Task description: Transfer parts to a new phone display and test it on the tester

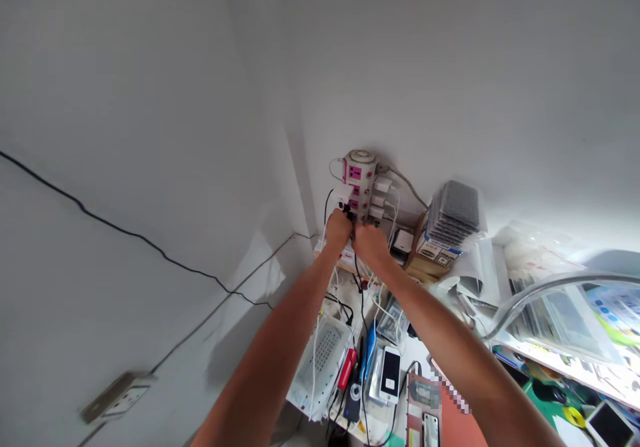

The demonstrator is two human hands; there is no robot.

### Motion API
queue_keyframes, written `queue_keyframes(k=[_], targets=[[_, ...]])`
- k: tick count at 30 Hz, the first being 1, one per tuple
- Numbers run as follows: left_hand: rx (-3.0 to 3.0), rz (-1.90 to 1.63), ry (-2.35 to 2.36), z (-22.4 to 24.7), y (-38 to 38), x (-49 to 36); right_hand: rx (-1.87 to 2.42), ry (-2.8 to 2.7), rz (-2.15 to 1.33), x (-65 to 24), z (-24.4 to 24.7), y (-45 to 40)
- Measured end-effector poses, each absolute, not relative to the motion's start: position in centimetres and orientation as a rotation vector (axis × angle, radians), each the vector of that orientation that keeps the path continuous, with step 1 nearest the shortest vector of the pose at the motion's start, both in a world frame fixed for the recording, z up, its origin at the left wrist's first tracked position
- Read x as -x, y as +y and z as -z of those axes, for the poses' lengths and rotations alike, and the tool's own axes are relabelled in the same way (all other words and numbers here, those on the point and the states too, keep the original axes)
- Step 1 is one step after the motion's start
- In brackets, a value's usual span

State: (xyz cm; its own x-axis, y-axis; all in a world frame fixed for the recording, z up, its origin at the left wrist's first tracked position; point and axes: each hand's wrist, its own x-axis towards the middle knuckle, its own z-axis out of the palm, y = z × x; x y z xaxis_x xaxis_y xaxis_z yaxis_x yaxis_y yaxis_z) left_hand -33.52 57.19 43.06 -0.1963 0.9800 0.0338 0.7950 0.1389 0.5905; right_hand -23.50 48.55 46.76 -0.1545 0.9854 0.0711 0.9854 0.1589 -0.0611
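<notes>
A white tower power strip (360, 174) with pink socket faces stands on a shelf in the corner. My left hand (340, 228) is closed at its lower front, against a small black plug (347, 210). Right beside it, my right hand (371, 242) is also closed, fingers curled toward the same spot. A black cable (359, 284) hangs down from between my hands. My fingertips are partly hidden by the backs of my hands. White charger plugs (380, 200) stick out of the tower's right side, with white cords trailing from them.
Below lies a cluttered bench with a white perforated basket (325, 350), a white phone (389, 375), a red-handled tool (347, 369) and loose cables. Stacked grey trays (455, 210) sit right of the tower. A wall socket (120, 397) is at lower left.
</notes>
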Motion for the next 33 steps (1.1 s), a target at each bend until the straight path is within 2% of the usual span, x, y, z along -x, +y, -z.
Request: queue_keyframes(k=[5,10,14,19,33], targets=[[-1.704,-0.748,2.11,-42.3,57.6,33.9,1.853,-1.859,0.128,21.6,-54.8,54.3],[-1.742,-0.755,2.115,-41.8,57.9,33.8,1.782,-1.907,-0.111,19.7,-60.4,62.1],[-1.786,-0.756,2.107,-41.7,57.9,33.8,1.755,-2.054,-0.317,18.4,-60.8,65.5],[-1.846,-0.752,2.092,-42.1,58.1,33.7,1.702,-2.15,-0.407,17.6,-60.5,67.5],[-1.893,-0.811,2.068,-42.9,59.2,32.7,1.717,-2.193,-0.305,17.6,-60.2,67.6]])
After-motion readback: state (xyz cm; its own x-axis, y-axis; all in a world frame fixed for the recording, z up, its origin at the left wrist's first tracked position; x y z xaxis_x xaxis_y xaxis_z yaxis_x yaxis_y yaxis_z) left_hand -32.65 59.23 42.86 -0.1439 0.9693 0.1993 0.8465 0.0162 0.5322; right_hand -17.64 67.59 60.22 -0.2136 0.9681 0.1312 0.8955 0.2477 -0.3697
